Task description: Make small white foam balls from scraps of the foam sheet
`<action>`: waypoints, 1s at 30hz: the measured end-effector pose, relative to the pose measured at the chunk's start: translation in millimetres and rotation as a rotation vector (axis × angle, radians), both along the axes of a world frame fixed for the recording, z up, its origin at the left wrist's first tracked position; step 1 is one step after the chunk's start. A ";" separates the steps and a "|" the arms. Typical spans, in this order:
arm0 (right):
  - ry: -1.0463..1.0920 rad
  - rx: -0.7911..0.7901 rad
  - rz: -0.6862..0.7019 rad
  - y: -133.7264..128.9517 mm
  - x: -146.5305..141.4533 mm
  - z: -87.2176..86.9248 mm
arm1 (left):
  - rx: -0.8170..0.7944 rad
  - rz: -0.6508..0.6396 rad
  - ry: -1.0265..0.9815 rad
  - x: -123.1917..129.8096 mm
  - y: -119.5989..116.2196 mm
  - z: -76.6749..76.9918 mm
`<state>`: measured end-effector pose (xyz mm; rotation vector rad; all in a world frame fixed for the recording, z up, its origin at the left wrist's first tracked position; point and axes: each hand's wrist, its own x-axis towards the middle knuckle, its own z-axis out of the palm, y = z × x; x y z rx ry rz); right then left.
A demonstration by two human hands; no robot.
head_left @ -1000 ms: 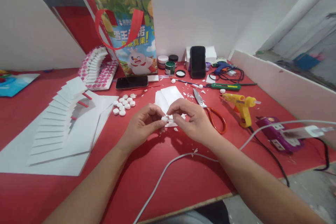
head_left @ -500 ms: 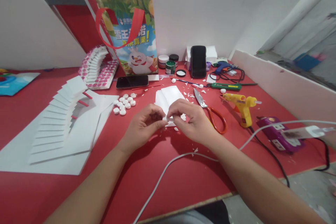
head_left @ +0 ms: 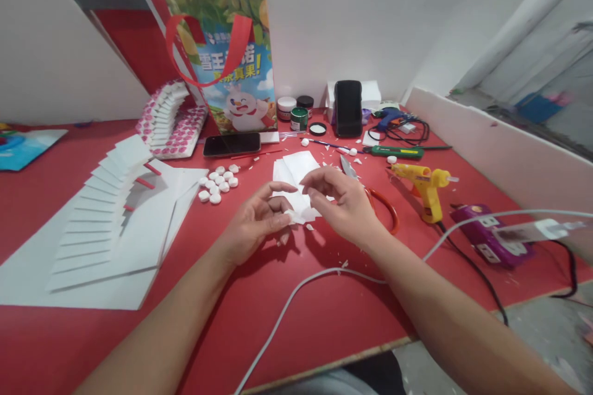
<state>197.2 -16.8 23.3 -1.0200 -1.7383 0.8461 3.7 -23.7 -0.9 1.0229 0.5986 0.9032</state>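
Observation:
My left hand (head_left: 254, 222) pinches a small white piece (head_left: 289, 214) between thumb and fingers, its outline partly lost against the white paper behind. Just to the right, my right hand (head_left: 345, 200) hovers with thumb and fingertips apart and nothing visible in them. Beneath and beyond both hands lie white paper sheets (head_left: 296, 166), with small scraps scattered around. A cluster of white round pieces (head_left: 225, 187) sits left of the left hand. Scissors with orange handles (head_left: 386, 207) lie behind the right hand, which partly covers them.
Left is a fanned, stepped white paper structure (head_left: 88, 222) on white boards. At the back stand a colourful bag (head_left: 241, 68), paint jars (head_left: 299, 118) and phones (head_left: 231, 145) (head_left: 348, 108). A yellow glue gun (head_left: 428, 188) and purple power strip (head_left: 491, 237) lie right; a white cable (head_left: 296, 296) crosses the front.
My hands have moved apart; the right fingers have opened and left the white piece, while the left still pinches it. The view has shifted slightly.

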 end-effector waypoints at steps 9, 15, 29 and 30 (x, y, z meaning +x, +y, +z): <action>0.040 -0.235 -0.058 2.5 -8.6 -5.1 | -0.176 -0.230 -0.162 6.2 -7.4 6.9; 0.136 -0.273 0.018 -1.2 -7.2 -2.1 | -0.219 -0.233 -0.186 4.6 -7.2 5.2; 0.090 -0.044 -0.124 11.3 12.3 2.5 | -0.200 0.005 -0.220 1.9 -2.7 2.3; 0.089 -0.081 -0.077 9.1 9.6 2.0 | -0.203 0.018 -0.215 2.0 -2.4 2.2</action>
